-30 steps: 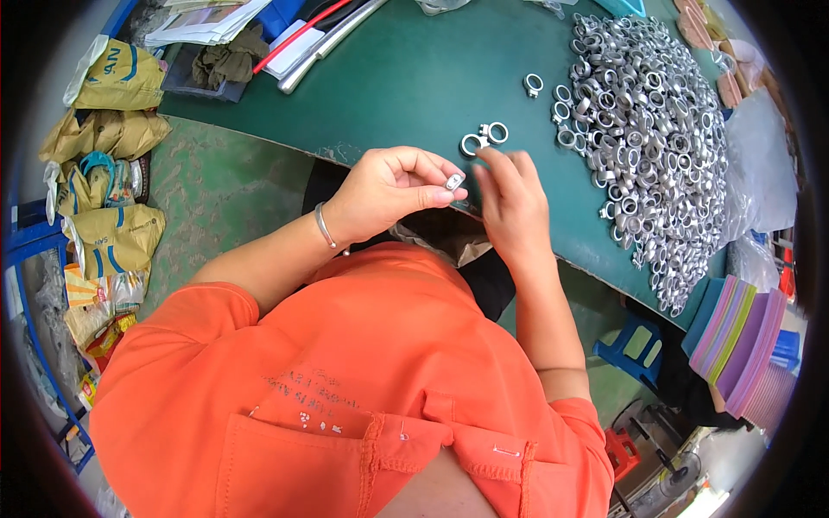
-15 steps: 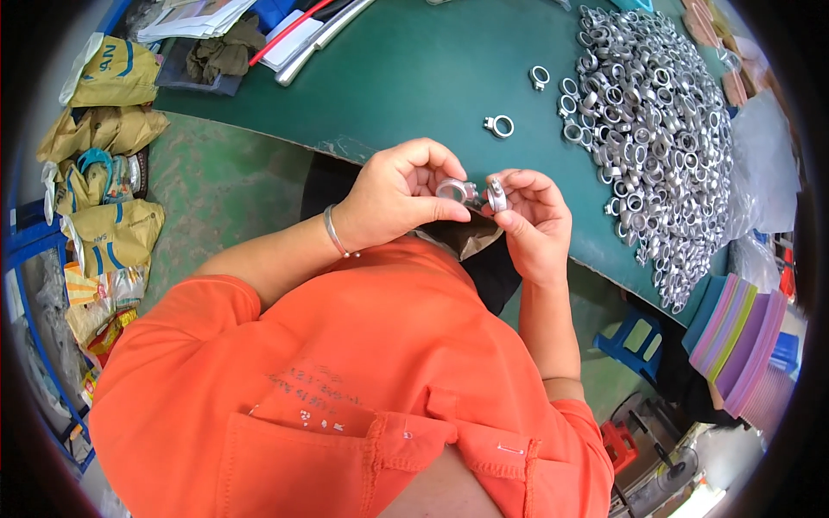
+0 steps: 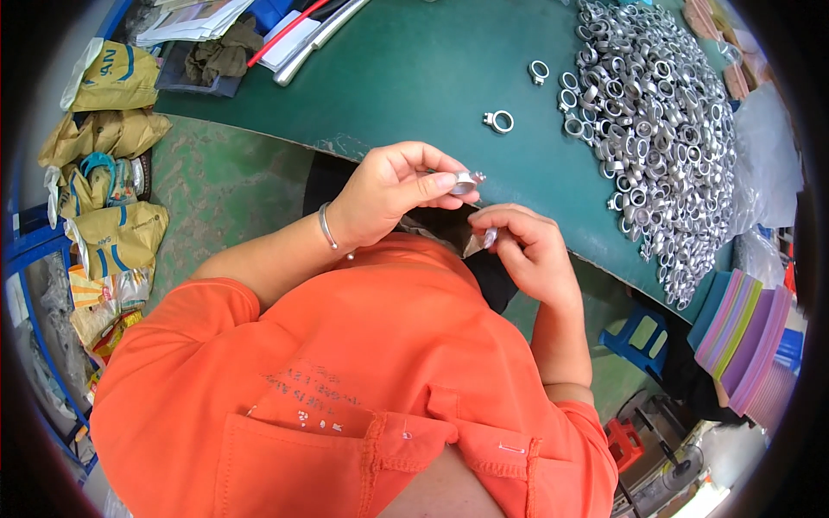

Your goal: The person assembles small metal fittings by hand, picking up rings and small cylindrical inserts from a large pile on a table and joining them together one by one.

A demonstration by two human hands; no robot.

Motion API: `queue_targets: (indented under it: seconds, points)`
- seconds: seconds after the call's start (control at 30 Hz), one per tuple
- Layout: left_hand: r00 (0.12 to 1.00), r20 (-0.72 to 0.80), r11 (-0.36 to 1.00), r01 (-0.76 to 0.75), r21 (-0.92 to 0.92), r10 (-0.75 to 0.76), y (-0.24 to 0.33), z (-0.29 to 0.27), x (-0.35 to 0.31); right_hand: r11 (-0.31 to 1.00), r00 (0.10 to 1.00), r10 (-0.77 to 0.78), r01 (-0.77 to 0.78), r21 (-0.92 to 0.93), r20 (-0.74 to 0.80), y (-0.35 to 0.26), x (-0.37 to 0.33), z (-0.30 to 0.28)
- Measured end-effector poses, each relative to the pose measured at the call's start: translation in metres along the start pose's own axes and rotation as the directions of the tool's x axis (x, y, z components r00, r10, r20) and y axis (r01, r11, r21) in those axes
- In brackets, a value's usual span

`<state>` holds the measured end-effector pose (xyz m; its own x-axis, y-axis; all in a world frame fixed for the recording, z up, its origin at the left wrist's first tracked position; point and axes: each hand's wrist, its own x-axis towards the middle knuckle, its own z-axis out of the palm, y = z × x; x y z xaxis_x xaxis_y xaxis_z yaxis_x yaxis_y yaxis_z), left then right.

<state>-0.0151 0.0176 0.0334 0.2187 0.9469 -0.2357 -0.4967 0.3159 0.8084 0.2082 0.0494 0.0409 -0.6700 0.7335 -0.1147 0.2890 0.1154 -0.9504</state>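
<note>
My left hand [image 3: 399,186] pinches a silver metal ring clamp [image 3: 464,183] between thumb and fingers, its small lug pointing to the right. A little lower and to the right, my right hand [image 3: 524,246] is closed around another ring clamp [image 3: 490,237], of which only a silvery bit shows past the fingers. The two hands are apart, in front of the table edge. Two loose ring clamps, one nearer [image 3: 498,122] and one farther [image 3: 539,72], lie on the green table [image 3: 414,78] beside a large heap of the same clamps [image 3: 656,129].
Papers [image 3: 194,19] and a tray with a dark cloth [image 3: 207,69] sit at the far left of the table. Bags [image 3: 117,237] fill a blue rack on the left. Coloured sheets [image 3: 738,337] and a blue stool [image 3: 635,341] stand at the right.
My hands have separated: the right has dropped lower with its clamp, turning it mostly out of sight. My left hand has tilted its clamp and stays almost in place.
</note>
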Motion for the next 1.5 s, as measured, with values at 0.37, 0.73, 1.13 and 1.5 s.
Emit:
queue_targets:
  seconds: [0.37,0.73,1.13,1.5]
  points:
    - [0.997,0.022,0.996,-0.080,0.032,0.080,-0.004,-0.001,-0.002,0.720,0.808,-0.441,0.059,-0.691,-0.391,0.033,0.074,-0.006]
    - [0.940,0.100,0.913,-0.340,0.225,0.325,-0.010,0.000,0.001,0.757,0.966,0.108,0.073,0.649,-0.234,0.010,0.023,0.013]
    - [0.947,0.161,0.928,-0.307,0.212,0.277,-0.001,0.004,-0.005,0.701,0.975,-0.002,0.161,0.694,-0.224,0.010,0.013,0.025]
    - [0.837,0.467,0.349,-0.545,0.763,0.287,-0.023,0.000,0.002,0.728,0.887,-0.423,0.212,-0.652,-0.184,0.006,0.027,-0.014]
